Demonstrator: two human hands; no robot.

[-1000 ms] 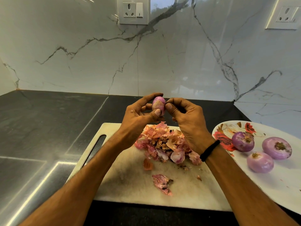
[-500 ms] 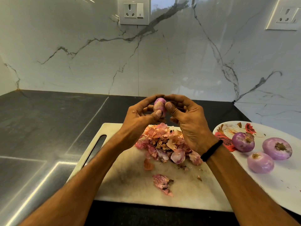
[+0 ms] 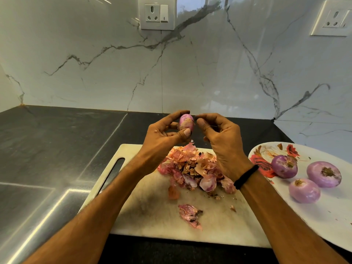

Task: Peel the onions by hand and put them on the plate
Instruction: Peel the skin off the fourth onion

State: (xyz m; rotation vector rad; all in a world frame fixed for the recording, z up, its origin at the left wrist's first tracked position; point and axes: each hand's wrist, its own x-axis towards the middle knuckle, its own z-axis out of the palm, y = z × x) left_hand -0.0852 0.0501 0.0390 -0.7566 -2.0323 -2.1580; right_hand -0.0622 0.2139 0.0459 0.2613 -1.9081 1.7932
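The dark grey stone desk [image 3: 57, 145] runs wide and bare-looking toward nine o'clock, so there is plenty of room that way. The white rectangular cutting board with a handle slot [image 3: 152, 216] lies at the middle, its near edge close to the desk's front, and I take it to be there to catch the mess.

At three o'clock of the board sits the white oval plate with red flower print [image 3: 327, 221], just beside the board's edge. That makes a short, unobstructed carry for the right side. Its near half has open room.

A heap of pink-brown papery onion skins [image 3: 190, 166] covers the board's far half, directly under both hands, so flakes drop straight onto it.

The left hand [image 3: 162, 140] grips the small, partly skinned purple onion [image 3: 186, 122] between thumb and curled fingers, above the heap at twelve o'clock. The right hand [image 3: 224, 143], at the onion's three o'clock, has its fingers curled and its forefinger at the onion's top. Whether it has a flake pinched, I cannot tell.

Three peeled purple onions [image 3: 304, 190] rest on the plate's far half. One loose pink skin scrap [image 3: 190, 216] lies alone at six o'clock of the heap.
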